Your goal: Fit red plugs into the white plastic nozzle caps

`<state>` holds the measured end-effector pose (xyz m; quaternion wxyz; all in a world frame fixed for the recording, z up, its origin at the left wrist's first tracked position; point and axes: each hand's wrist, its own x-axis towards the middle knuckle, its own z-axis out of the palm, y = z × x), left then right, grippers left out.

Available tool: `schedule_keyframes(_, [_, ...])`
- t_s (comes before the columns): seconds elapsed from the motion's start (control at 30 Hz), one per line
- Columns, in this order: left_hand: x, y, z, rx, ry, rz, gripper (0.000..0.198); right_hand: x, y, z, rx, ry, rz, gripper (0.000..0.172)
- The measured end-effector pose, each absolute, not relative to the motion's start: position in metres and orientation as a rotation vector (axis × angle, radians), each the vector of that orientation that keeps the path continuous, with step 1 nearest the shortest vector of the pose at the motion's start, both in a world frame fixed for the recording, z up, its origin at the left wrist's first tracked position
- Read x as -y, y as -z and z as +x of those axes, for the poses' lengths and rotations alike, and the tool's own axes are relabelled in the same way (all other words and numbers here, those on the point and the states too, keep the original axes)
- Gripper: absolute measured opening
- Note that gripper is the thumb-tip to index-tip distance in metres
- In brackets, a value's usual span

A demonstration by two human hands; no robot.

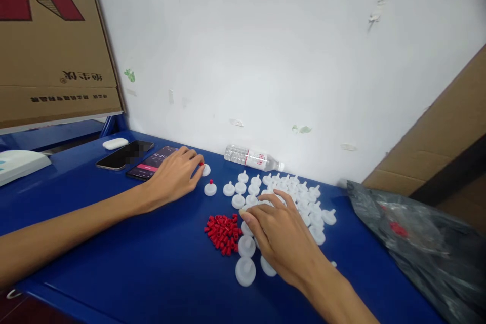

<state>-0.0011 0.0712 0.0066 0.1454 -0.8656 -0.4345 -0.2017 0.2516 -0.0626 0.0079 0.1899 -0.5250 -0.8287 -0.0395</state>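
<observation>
My left hand (176, 174) reaches to the back of the blue table (152, 263), its fingertips pinched on a small red cap over a white plastic disc piece (206, 169). Beside it stands another white piece with a red cap fitted (210, 188). My right hand (281, 233) lies palm down over a spread of several white disc pieces (304, 197), fingers curled onto one of them near the pile's left edge. A heap of small red caps (223, 228) lies just left of that hand.
Two phones (125, 156) (152, 163) and a white case (115, 143) lie at the back left. A water bottle (253, 158) lies on its side by the wall. A black plastic bag (417, 243) sits at the right; cardboard boxes (53, 40) stand left and right.
</observation>
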Motion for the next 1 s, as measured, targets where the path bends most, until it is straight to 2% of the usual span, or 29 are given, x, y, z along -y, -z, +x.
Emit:
schedule_keyframes(0.23, [-0.071, 0.004, -0.001, 1.187, 0.46, -2.616, 0.027, 0.062, -0.005, 0.252, 2.357, 0.114, -1.472, 0.045])
schedule_keyframes(0.37, [-0.067, 0.004, 0.002, 1.116, 0.531, -2.656, 0.031, 0.061, -0.004, 0.252, 2.377, 0.12, -1.497, 0.043])
schedule_keyframes(0.5, [-0.054, 0.003, 0.008, 0.748, 0.723, -2.801, 0.027, 0.06, -0.003, 0.252, 2.387, 0.129, -1.503, 0.042])
schedule_keyframes(0.63, [-0.036, 0.005, 0.017, 0.464, 0.603, -3.028, 0.026, 0.062, -0.007, 0.254, 2.354, 0.176, -1.472, 0.038])
schedule_keyframes(0.87, [-0.022, 0.001, 0.024, 0.564, 0.378, -3.232, 0.034, 0.063, -0.011, 0.257, 2.322, 0.221, -1.454, 0.036])
schedule_keyframes(1.0, [-0.024, 0.0, 0.024, 0.598, 0.373, -3.263, 0.034, 0.064, -0.009, 0.257, 2.317, 0.23, -1.459, 0.036])
